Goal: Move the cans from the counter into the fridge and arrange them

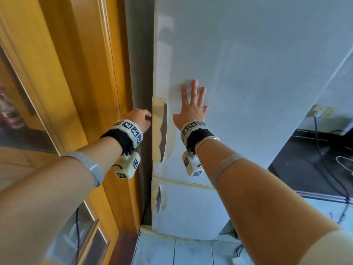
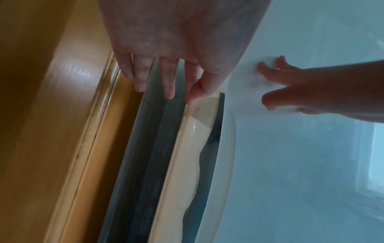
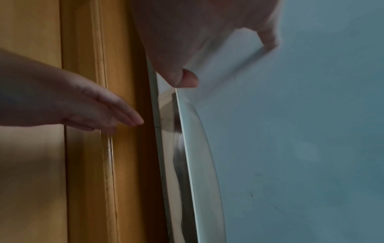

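No cans are in view. The white fridge (image 1: 248, 73) stands with its upper door shut. My right hand (image 1: 192, 106) lies flat on that door with fingers spread, just right of the cream recessed handle (image 1: 160, 129). My left hand (image 1: 138, 118) hovers at the door's left edge beside the handle. In the left wrist view the left hand (image 2: 166, 65) has straight fingers reaching past the handle (image 2: 197, 131) and holding nothing. In the right wrist view the right hand (image 3: 197, 32) touches the door by the handle (image 3: 172, 139), and the left hand (image 3: 83, 105) stays a short gap away.
A yellow wooden door frame (image 1: 76, 73) stands close on the left, leaving a narrow dark gap beside the fridge. Below is the lower door (image 1: 187, 207) with its own handle (image 1: 159, 199). A black counter (image 1: 315, 159) with cables and wall sockets (image 1: 322, 110) lies to the right.
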A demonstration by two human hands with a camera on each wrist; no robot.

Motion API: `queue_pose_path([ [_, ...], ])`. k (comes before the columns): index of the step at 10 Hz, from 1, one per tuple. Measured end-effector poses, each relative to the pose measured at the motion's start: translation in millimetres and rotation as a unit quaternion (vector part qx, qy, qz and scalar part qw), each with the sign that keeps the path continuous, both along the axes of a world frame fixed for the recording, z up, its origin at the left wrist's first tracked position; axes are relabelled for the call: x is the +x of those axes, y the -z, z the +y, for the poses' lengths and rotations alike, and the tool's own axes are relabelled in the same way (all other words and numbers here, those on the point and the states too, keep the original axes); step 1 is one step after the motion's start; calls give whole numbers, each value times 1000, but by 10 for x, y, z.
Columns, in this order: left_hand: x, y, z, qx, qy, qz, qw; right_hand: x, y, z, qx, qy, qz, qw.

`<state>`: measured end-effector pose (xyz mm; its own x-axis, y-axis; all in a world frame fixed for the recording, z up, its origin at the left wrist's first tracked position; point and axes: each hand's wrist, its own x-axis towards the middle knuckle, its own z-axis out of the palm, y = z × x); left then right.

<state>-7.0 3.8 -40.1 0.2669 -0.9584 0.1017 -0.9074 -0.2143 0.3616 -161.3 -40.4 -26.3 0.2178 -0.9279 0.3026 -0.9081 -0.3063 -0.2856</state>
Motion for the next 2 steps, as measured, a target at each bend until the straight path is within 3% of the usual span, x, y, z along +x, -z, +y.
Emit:
queue_pose_path([
  [1,-116,2,54,-2,8,-15,1000,-72,-122,96,12,-9,-4,1000],
  [2,-230,35,68,-11,37,-42,998,-208,-355,166,4,-47,-118,992],
])
